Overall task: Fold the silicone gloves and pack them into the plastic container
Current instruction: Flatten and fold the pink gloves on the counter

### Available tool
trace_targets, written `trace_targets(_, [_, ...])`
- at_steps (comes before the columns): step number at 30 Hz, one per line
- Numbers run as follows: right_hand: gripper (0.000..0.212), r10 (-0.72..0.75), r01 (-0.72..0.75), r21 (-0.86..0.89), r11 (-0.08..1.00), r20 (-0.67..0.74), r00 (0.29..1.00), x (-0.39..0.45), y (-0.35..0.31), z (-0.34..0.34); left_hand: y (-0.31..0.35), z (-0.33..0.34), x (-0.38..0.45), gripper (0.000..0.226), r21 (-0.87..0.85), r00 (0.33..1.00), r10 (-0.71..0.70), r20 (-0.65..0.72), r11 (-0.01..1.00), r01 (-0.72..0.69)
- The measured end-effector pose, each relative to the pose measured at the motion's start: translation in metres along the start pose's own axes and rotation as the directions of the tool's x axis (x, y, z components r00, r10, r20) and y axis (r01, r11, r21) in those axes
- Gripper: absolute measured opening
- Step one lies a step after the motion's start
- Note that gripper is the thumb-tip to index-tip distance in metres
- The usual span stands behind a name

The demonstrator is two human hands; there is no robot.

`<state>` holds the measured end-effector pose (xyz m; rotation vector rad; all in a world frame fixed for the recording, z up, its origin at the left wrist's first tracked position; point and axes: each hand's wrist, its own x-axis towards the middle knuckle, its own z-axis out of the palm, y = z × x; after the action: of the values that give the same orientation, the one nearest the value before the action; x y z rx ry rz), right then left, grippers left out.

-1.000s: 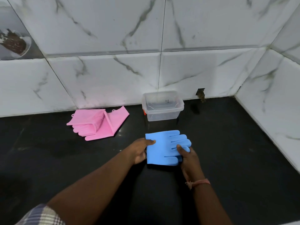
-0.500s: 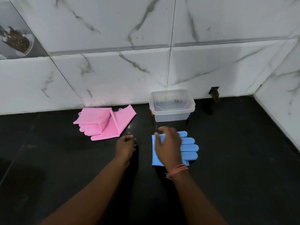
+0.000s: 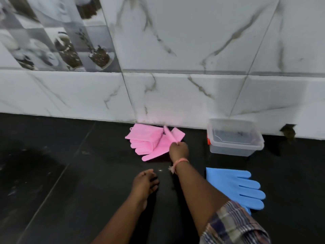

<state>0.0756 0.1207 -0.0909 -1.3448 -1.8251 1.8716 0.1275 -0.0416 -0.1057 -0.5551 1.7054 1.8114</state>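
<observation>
Black worktop runs under everything, marble-tile wall behind it. Clear plastic container sits against the wall, off to the right of my right grip and slightly beyond it, lid off, nothing inside that I can make out. Folded blue glove lies flat behind and right of that grip, beside my forearm, fingers pointing right. Pink gloves are stacked just left of and beyond the right grip, by the wall, fingers pointing back toward me and left. My right hand is on them: fingers pinched narrow on the near-right edge of a pink flap, which is raised off the pile. Long axis of the pinks runs diagonally from the pinch away to the left. Left hand rests low on the worktop nearer me, fingers loosely curled, holding nothing, well short of the pinks. Right hand is clearly the nearer one, so I'd guess the fold or drag starts there, left coming in to pin.
</observation>
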Motion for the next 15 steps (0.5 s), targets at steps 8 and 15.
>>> trace_targets(8, [0.021,-0.383,0.360,0.202,0.911,0.090,0.919,-0.094,-0.078,-0.046,0.008,-0.017,-0.023,0.030,-0.246,0.974,-0.113,0.198,0.956,0.161])
trace_targets(15, [0.015,0.087,0.562,-0.535,0.630,0.769,0.634,-0.138,-0.079,-0.085,0.022,-0.060,-0.040,0.057,-0.423,0.886,-0.052,0.461,0.865,0.271])
